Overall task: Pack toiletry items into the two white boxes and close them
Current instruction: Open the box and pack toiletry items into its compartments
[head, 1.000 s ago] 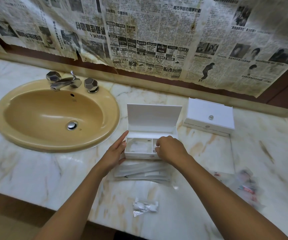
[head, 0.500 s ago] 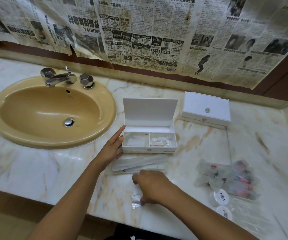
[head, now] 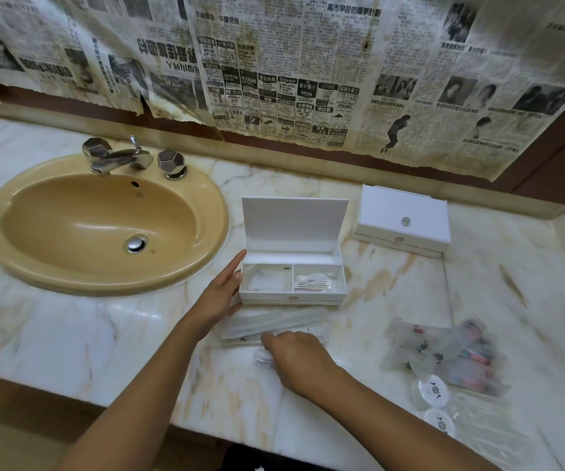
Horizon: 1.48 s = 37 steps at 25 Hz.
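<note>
Toiletry box (head: pixel 293 283), white and open, sits on the marble surface (head: pixel 87 334) just beyond both hands, its lid standing upright at the back. The left hand (head: pixel 220 294) lies flat with fingers straight and together, its fingertips resting against the box's left wall. Inside, the front row is split in two: the compartment nearer the left hand holds a clear, pale packet that is hard to make out, and the one farther from it holds a cotton swab packet (head: pixel 313 283) with what look like cotton pads. A long compartment runs along the back. Between the box and the right hand lie several long clear sleeves (head: pixel 274 322), flat on the surface and touching the box's front edge. The right hand (head: pixel 296 360) is nearer the person, knuckles up, fingers curled down over a small clear wrapped packet (head: pixel 261 356), of which only the left end shows; whether the fingers actually pinch it cannot be told. Well beyond the right hand and off to its outer side stands a second white box (head: pixel 403 220), lid shut, with a small round knob on top. On the outer side of the right hand lies a heap of clear wrapped toiletries (head: pixel 444 351), some with red and teal contents, and two round lidded pots (head: pixel 434 390) nearer the person. Beyond the left hand, on its outer side, is a tan oval sink (head: pixel 101 229) with a chrome tap (head: pixel 121 159). Yellowed newspaper (head: pixel 291 69) covers the wall behind.
</note>
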{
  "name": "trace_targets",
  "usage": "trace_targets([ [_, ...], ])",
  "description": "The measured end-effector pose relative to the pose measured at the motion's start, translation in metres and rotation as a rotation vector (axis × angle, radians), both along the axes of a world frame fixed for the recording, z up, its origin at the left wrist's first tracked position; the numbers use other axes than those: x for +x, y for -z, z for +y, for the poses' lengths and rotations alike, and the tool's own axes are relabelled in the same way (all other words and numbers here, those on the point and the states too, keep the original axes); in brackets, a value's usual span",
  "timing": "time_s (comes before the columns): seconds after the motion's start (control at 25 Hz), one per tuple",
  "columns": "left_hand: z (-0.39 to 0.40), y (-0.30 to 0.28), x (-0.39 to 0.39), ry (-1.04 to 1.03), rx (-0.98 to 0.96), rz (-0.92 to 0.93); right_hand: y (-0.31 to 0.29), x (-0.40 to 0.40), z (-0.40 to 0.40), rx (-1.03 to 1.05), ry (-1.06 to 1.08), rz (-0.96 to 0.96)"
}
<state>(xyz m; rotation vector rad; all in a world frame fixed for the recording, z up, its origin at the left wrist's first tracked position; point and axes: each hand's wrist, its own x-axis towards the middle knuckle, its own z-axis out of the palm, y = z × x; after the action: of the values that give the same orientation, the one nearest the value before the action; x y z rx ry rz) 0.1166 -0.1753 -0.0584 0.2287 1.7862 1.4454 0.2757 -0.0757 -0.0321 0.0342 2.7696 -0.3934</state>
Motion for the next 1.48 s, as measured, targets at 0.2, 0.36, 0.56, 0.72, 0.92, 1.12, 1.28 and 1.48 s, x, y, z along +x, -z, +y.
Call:
trace_targets([
  [0.2,0.001,-0.001,0.0,-0.002,-0.003,-0.002,0.002,-0.004,0.002,0.047,0.054,-0.044],
  [0.36,0.0,-0.001,0.0,0.006,-0.01,0.013,-0.003,-0.007,-0.001,0.031,0.035,-0.059],
  [0.56,0.0,-0.001,0.0,0.001,-0.007,0.014,-0.005,-0.01,0.002,-0.007,0.074,0.005],
  [0.72,0.0,0.002,-0.002,0.002,0.006,0.001,-0.006,-0.011,0.006,-0.062,0.157,0.0],
  [0.92,0.0,0.001,-0.001,-0.001,0.006,-0.002,-0.012,-0.014,0.008,-0.075,0.151,-0.013],
  [1.12,0.0,-0.002,0.0,-0.01,0.01,-0.013,-0.018,-0.017,0.01,-0.057,0.181,0.034],
  [1.28,0.0,-0.003,0.0,-0.015,0.001,-0.008,-0.039,-0.031,0.035,-0.03,0.261,0.177],
  [1.48,0.0,-0.002,0.0,-0.009,0.019,-0.014,-0.054,-0.05,0.089,0.094,0.383,0.19],
])
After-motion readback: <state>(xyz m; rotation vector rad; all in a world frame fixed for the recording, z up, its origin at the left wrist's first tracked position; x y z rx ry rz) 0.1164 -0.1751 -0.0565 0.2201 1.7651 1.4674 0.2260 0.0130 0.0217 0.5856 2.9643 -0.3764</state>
